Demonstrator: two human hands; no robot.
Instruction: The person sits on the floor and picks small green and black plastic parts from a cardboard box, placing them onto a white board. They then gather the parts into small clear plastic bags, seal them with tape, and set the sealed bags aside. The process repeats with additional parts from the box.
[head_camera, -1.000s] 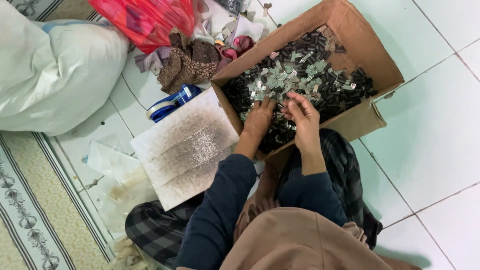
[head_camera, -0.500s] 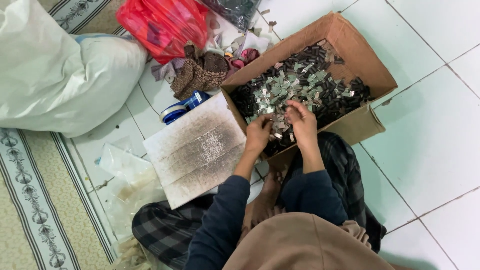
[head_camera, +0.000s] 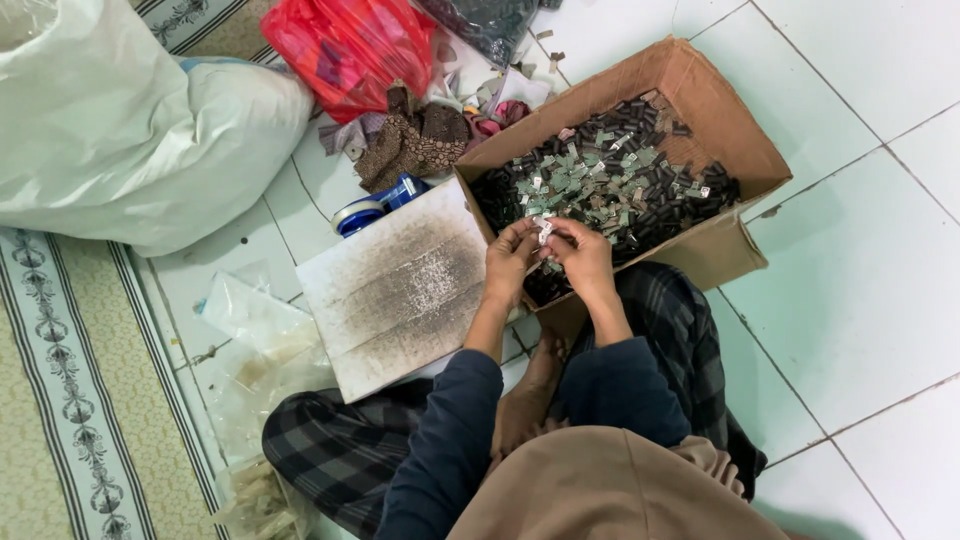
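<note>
Both hands have drawn back from the heap toward the near edge of the box and now meet over its lower-left corner, at frame centre. Left hand (head_camera: 510, 262) has fingers curled, pinching a small pale metal piece (head_camera: 544, 232) at the fingertips; right hand (head_camera: 583, 255) is likewise closed on the same piece from the other side, the two hands touching. Nearest the camera sit a tan garment and dark blue sleeves, with crossed legs in dark checked cloth on white floor tiles (head_camera: 850, 300). Just left of the hands lies a soiled white board (head_camera: 400, 290), flat, its edge against the cardboard box (head_camera: 720, 130). Clear plastic bags (head_camera: 250, 330) lie at lower left beside a patterned mat (head_camera: 70, 400). Inside the box, small dark and silvery parts (head_camera: 610, 185) fill the floor. Further up: a blue tape roll (head_camera: 375, 205), brown cloth (head_camera: 415, 145), a red plastic bag (head_camera: 350, 45), and a large white sack (head_camera: 130, 130) at upper left.
</note>
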